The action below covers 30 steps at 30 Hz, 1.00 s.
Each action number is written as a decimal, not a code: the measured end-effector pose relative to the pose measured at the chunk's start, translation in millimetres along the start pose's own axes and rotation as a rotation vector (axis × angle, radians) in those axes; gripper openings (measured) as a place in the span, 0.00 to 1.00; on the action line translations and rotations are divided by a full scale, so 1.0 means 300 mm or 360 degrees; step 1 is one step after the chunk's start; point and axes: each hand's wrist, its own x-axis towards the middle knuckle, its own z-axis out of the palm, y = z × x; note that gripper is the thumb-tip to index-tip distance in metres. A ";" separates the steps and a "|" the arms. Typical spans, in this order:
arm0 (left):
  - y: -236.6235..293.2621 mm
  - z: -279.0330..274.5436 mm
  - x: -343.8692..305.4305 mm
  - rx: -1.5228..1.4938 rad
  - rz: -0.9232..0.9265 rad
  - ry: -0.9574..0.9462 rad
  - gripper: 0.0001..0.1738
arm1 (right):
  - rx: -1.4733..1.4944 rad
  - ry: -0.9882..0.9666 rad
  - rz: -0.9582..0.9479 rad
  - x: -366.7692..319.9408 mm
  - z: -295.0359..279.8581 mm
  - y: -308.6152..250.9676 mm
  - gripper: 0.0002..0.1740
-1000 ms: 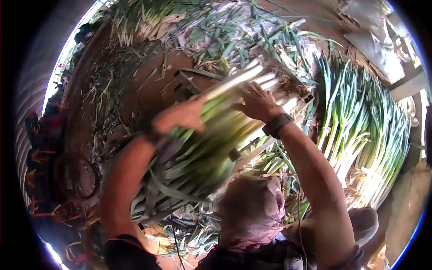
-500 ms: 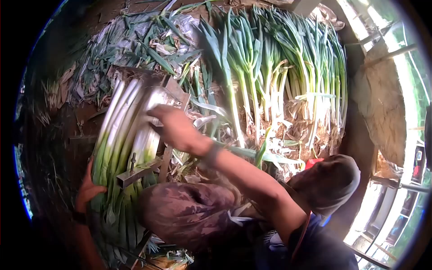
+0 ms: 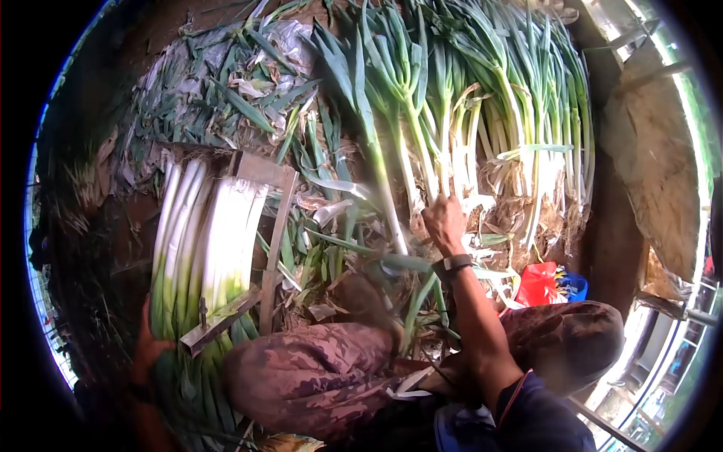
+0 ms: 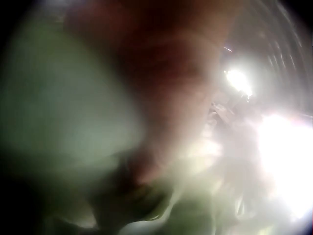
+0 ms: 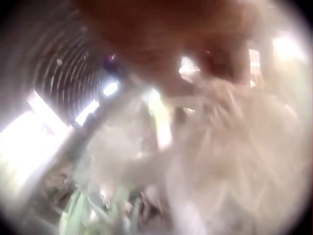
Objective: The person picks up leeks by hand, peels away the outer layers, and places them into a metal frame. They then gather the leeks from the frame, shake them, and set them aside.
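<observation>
At the left in the head view, several leeks (image 3: 226,233) lie side by side in a small frame (image 3: 269,264), white root ends at the far side. My left hand (image 3: 152,343) grips the outer side of these leeks low on their green part, its thumb over them. The left wrist view is blurred, with a digit (image 4: 166,132) of that hand touching green leaves. My right hand (image 3: 446,222) holds the base of a leek (image 3: 422,151) at the front of a large row of leeks (image 3: 520,113). Tangled pale roots (image 5: 230,147) show below it in the right wrist view.
Cut leaves and scraps (image 3: 233,90) cover a pale sheet behind the frame. A metal bar (image 3: 220,322) with a bolt crosses the framed leeks. Camouflage-clad knees (image 3: 309,373) are close in front. A red bag (image 3: 538,285) and a blue container (image 3: 576,288) are at the right.
The right hand has left the white ends of the framed leeks and moved right to the large leek row. The left hand stays at the framed leeks. The head view has swung right.
</observation>
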 end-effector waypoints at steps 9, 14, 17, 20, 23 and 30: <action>0.044 0.018 0.012 -0.0145 -0.0038 -0.0027 0.72 | 0.0206 -0.0088 0.0089 0.125 0.223 -0.111 0.14; 0.052 0.032 0.004 -0.0160 -0.0069 0.0008 0.72 | -0.0029 -0.0364 0.0359 0.247 0.187 -0.148 0.14; 0.065 0.037 0.000 -0.0165 -0.0070 0.0023 0.72 | 0.0162 -0.1022 0.0317 0.362 0.134 -0.073 0.15; 0.078 0.032 -0.014 -0.0163 -0.0084 0.0031 0.72 | 0.0645 -0.0960 0.0562 0.365 0.017 -0.057 0.23; 0.094 0.040 -0.011 -0.0168 -0.0089 0.0034 0.71 | 0.0892 -0.0746 -0.0458 0.249 -0.052 0.015 0.26; 0.098 0.029 -0.003 0.0102 0.0060 -0.0020 0.70 | 0.0401 -0.0443 0.0291 -0.152 0.247 -0.198 0.30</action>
